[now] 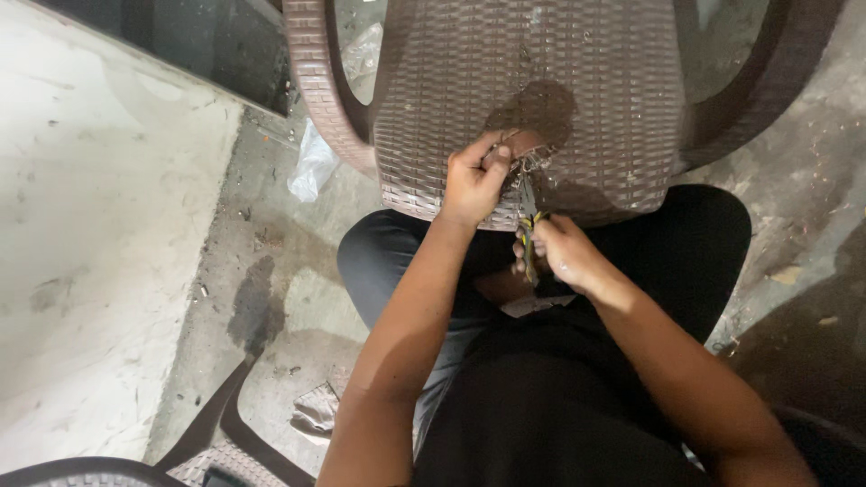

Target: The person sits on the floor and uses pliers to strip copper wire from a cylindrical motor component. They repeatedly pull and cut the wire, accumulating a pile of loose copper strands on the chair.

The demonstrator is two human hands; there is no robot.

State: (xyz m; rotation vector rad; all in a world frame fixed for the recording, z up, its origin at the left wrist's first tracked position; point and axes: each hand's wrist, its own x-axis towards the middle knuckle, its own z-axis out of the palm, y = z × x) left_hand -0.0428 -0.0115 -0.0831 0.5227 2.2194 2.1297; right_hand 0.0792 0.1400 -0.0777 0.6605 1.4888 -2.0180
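Left hand (471, 185) fingers pinched on a small metal piece (528, 162) at twelve o'clock on the wicker chair (532, 81), right hand (559, 252) closed around pliers (529, 225) gripping it, work unfinished.

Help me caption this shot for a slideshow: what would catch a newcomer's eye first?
Dead centre, the left hand pinches a small metal piece at the front edge of a brown woven-pattern chair, while the right hand grips yellow-handled pliers just below it. A dark wet patch marks the seat above the hands.
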